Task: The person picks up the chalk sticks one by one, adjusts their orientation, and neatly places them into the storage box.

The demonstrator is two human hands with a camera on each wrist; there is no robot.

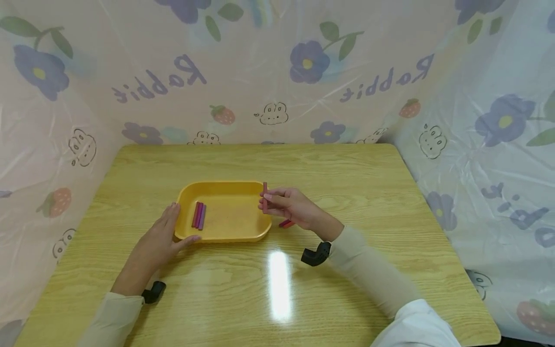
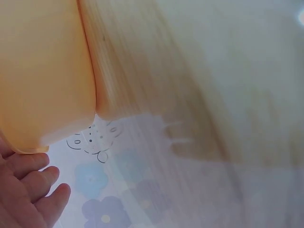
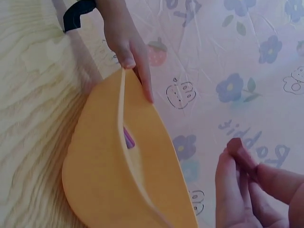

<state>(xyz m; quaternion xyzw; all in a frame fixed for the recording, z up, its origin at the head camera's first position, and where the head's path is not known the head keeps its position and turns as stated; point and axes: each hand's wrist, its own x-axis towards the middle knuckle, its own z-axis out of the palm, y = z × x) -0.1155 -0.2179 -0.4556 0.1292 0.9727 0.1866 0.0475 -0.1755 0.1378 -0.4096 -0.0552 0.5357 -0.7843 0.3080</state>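
Observation:
My right hand (image 1: 291,205) pinches a dark red stick (image 1: 265,197) between thumb and fingers, held upright over the right end of a yellow tray (image 1: 230,239). In the right wrist view, the faceted end of this stick (image 3: 241,154) shows at the fingertips. My left hand (image 1: 156,241) rests against the tray's left end, thumb stretched along the near rim and fingers lying straight by the end wall. Side by side at the tray's left lie a few red and purple sticks (image 1: 199,215). Beneath my right hand, more reddish sticks (image 1: 286,223) lie on the table, partly hidden.
The wooden table (image 1: 225,289) carries a bright light reflection near its front. A patterned plastic curtain (image 1: 269,72) hangs behind it and along both sides. Black wrist mounts (image 1: 315,254) stick out below both wrists.

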